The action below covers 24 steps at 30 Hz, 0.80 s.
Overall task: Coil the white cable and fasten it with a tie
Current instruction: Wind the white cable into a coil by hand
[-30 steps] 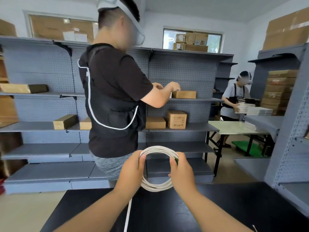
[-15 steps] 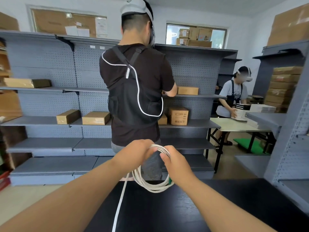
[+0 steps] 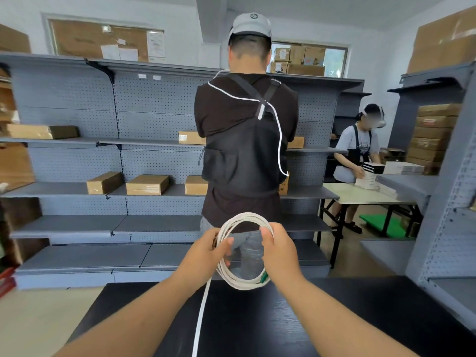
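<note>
Hands hold one white cable (image 3: 243, 251) as a round coil above a black surface (image 3: 257, 318). Left hand (image 3: 206, 256) is closed on the coil's left side, right hand (image 3: 279, 252) on its right; one loose tail drops toward the camera. For a neat next loop, keep each turn equal and flat against the others. Count: two hands, one cable, one green tip (image 3: 264, 278); no tie in sight.
</note>
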{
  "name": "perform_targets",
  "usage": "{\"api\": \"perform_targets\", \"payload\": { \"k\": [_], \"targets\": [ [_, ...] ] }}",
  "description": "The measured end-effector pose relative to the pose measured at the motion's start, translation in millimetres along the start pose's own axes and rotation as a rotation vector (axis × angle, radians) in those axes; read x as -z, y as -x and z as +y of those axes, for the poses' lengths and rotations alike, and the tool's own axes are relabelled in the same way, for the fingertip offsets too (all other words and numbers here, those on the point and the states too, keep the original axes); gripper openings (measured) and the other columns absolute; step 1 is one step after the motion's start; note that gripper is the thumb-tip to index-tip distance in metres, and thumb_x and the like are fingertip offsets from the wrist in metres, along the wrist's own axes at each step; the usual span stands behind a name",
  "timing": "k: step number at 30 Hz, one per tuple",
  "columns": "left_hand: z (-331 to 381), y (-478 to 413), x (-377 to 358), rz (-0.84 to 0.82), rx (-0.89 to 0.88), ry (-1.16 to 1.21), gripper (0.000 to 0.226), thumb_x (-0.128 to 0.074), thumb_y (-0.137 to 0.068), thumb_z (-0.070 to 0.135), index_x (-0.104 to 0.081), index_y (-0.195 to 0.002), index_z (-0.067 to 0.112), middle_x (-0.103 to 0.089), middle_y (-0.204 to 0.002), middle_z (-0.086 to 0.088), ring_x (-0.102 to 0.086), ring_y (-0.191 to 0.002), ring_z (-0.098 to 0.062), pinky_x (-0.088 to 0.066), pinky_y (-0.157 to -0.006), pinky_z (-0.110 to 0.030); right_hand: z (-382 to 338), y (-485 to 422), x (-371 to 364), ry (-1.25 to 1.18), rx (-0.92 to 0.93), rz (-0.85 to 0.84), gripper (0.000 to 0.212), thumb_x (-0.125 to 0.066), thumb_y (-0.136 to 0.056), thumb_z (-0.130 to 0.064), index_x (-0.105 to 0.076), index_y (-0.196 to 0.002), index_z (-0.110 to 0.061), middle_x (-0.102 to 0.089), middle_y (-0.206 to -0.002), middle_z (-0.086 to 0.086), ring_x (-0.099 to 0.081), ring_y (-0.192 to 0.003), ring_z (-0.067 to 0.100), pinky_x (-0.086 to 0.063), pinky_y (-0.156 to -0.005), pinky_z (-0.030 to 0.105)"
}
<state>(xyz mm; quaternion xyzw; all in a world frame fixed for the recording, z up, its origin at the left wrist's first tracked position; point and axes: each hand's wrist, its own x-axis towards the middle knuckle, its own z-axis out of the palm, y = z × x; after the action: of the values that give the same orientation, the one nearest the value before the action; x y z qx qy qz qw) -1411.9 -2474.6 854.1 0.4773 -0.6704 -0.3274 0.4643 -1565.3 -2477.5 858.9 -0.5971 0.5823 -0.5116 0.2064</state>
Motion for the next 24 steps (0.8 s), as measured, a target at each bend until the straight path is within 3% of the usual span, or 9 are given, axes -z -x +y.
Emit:
{"api": "perform_targets", "payload": {
  "k": [2, 6, 9, 13, 14, 17, 19, 22, 24],
  "targets": [
    [1.0, -0.4, -1.7, 0.037, 0.002, -0.008, 0.019, -0.046, -0.096, 0.030, -0.055, -0.094, 0.013, -0.059, -0.071, -0.003, -0.058, -0.058, -0.006, -0.045, -0.054, -0.012, 0.0, 1.4, -2.3, -0.060, -0.034, 0.028, 0.022, -0.037, -0.098, -0.029, -0.053, -0.098, -0.015, -0.052, -0.078, -0.004, -0.053, -0.076, 0.019, -0.050, -0.077, 0.043],
    [5.5, -10.1, 1.2, 0.146, -0.058, -0.242, 0.030, -0.040, -0.097, 0.033, -0.050, -0.085, 0.008, -0.055, -0.062, -0.005, -0.050, -0.048, -0.003, -0.038, -0.052, -0.015, -1.8, 4.3, -6.0, -0.142, -0.081, 0.007, 0.021, -0.036, -0.098, -0.028, -0.052, -0.103, -0.016, -0.052, -0.074, -0.005, -0.055, -0.061, 0.013, -0.050, -0.071, 0.039],
    [11.2, -20.0, 8.7, 0.153, -0.122, -0.401, 0.029, -0.038, -0.098, 0.033, -0.051, -0.086, 0.010, -0.051, -0.059, -0.001, -0.052, -0.054, -0.013, -0.040, -0.057, -0.025, -3.4, 3.6, -5.7, -0.164, -0.103, -0.030, 0.015, -0.038, -0.097, -0.029, -0.049, -0.106, -0.024, -0.058, -0.077, -0.004, -0.063, -0.068, 0.017, -0.053, -0.076, 0.044],
    [22.2, -33.3, 20.0, 0.050, -0.204, -0.683, 0.030, -0.038, -0.098, 0.034, -0.047, -0.083, 0.010, -0.046, -0.061, 0.002, -0.053, -0.065, -0.024, -0.037, -0.062, -0.034, -11.1, -1.0, 0.7, -0.171, -0.040, -0.085, 0.022, -0.042, -0.097, -0.021, -0.043, -0.118, -0.023, -0.057, -0.094, -0.003, -0.063, -0.072, 0.014, -0.048, -0.061, 0.021],
    [25.8, -36.1, 22.6, 0.015, -0.227, -0.724, 0.029, -0.038, -0.098, 0.035, -0.045, -0.081, 0.012, -0.044, -0.061, 0.004, -0.052, -0.064, -0.023, -0.035, -0.060, -0.032, -13.6, -2.9, 2.1, -0.155, -0.016, -0.095, 0.025, -0.043, -0.097, -0.021, -0.041, -0.122, -0.022, -0.056, -0.098, -0.003, -0.063, -0.077, 0.016, -0.048, -0.063, 0.021],
    [36.9, -43.4, 28.5, -0.116, -0.278, -0.776, 0.031, -0.038, -0.098, 0.037, -0.043, -0.076, 0.016, -0.044, -0.061, 0.004, -0.050, -0.060, -0.020, -0.033, -0.058, -0.029, -20.1, -11.5, 2.7, -0.041, 0.081, -0.112, 0.036, -0.044, -0.096, -0.025, -0.038, -0.131, -0.020, -0.055, -0.119, 0.005, -0.061, -0.099, 0.025, -0.050, -0.088, 0.040],
    [42.6, -47.8, 31.1, -0.192, -0.296, -0.792, 0.033, -0.037, -0.097, 0.039, -0.048, -0.080, 0.013, -0.048, -0.064, 0.002, -0.048, -0.055, -0.016, -0.035, -0.058, -0.028, -26.3, -15.4, 2.8, 0.023, 0.131, -0.134, 0.038, -0.043, -0.096, -0.027, -0.039, -0.133, -0.018, -0.053, -0.125, 0.006, -0.058, -0.107, 0.028, -0.047, -0.095, 0.045],
    [44.7, -54.1, 35.1, -0.245, -0.302, -0.777, 0.037, -0.037, -0.096, 0.041, -0.053, -0.085, 0.010, -0.049, -0.064, 0.003, -0.050, -0.051, -0.014, -0.040, -0.058, -0.027, -29.5, -19.6, 3.5, 0.095, 0.178, -0.179, 0.034, -0.039, -0.098, -0.025, -0.048, -0.129, -0.015, -0.054, -0.123, 0.007, -0.054, -0.108, 0.023, -0.048, -0.093, 0.042],
    [42.9, -56.1, 36.4, -0.272, -0.291, -0.757, 0.036, -0.038, -0.096, 0.041, -0.054, -0.089, 0.009, -0.050, -0.066, 0.004, -0.054, -0.055, -0.016, -0.043, -0.061, -0.028, -28.2, -21.7, 4.8, 0.162, 0.202, -0.189, 0.032, -0.036, -0.099, -0.023, -0.052, -0.124, -0.013, -0.056, -0.120, 0.006, -0.052, -0.108, 0.019, -0.043, -0.089, 0.030]
  ]
}}
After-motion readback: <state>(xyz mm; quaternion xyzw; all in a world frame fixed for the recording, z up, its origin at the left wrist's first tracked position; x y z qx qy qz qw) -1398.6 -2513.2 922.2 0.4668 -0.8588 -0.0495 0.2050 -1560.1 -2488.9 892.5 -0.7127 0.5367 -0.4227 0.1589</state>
